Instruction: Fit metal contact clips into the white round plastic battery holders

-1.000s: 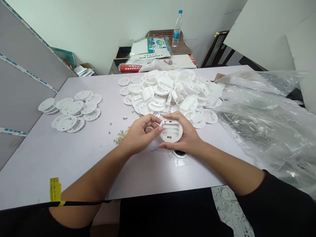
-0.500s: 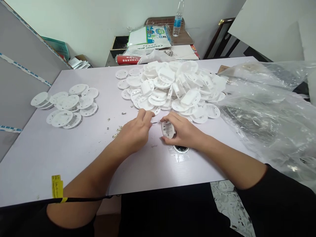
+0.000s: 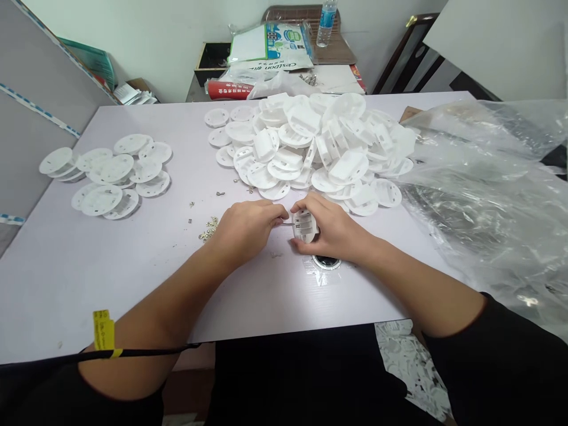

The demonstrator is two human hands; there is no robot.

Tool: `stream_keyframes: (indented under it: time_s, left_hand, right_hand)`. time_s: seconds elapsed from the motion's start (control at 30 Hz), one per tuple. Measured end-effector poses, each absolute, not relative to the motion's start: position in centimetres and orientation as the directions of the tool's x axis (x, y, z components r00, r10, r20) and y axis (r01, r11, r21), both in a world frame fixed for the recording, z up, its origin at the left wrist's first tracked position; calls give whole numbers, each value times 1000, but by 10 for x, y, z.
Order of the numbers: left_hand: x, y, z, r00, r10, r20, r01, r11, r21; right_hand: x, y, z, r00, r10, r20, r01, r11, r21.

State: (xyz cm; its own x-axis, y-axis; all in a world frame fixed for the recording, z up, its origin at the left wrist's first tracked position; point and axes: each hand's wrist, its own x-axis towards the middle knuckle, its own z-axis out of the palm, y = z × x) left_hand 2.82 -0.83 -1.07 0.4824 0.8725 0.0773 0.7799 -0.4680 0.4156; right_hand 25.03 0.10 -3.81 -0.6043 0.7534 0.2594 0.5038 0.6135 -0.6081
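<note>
My right hand (image 3: 331, 228) grips a round white plastic battery housing (image 3: 305, 226) by its rim, its slotted inside turned toward my left hand. Small metal contacts show in the slots. Closed around a thin metal tool (image 3: 287, 224), my left hand (image 3: 251, 228) brings the tip to the housing's left side; the tool's handle is hidden in the fingers. Beside the left wrist lies a small heap of metal contacts (image 3: 208, 229). Behind both hands rises a big pile of similar white housings (image 3: 306, 142).
More white discs (image 3: 116, 168) lie in a group at the left. Clear plastic bags (image 3: 483, 207) cover the right side. A dark round table hole (image 3: 326, 261) sits under my right hand. A yellow-tagged cable (image 3: 133, 353) crosses at the front left edge.
The tool in my left hand has moved right, and its tip now reaches the housing. My right hand keeps its hold. The whole view has shifted slightly.
</note>
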Motion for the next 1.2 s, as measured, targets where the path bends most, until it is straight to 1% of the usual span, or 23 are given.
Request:
stream_keyframes:
  time_s: [0.23,0.43,0.77,1.2]
  left_hand:
    - [26,-5,-14,538,840,70,721,-502,478]
    - [25,-6,-17,548,828,121,727,-543,420]
    - [25,-7,-17,548,827,123,711,-539,452]
    - [27,-7,-18,558,819,135,719,-558,415]
  right_hand:
    - [250,1,-39,-604,749,272,495,620,-609]
    - [249,0,-37,-610,747,264,506,624,-596]
    - [249,1,-36,-616,743,264,503,628,-593]
    - [249,0,-36,-627,733,264,507,641,-576]
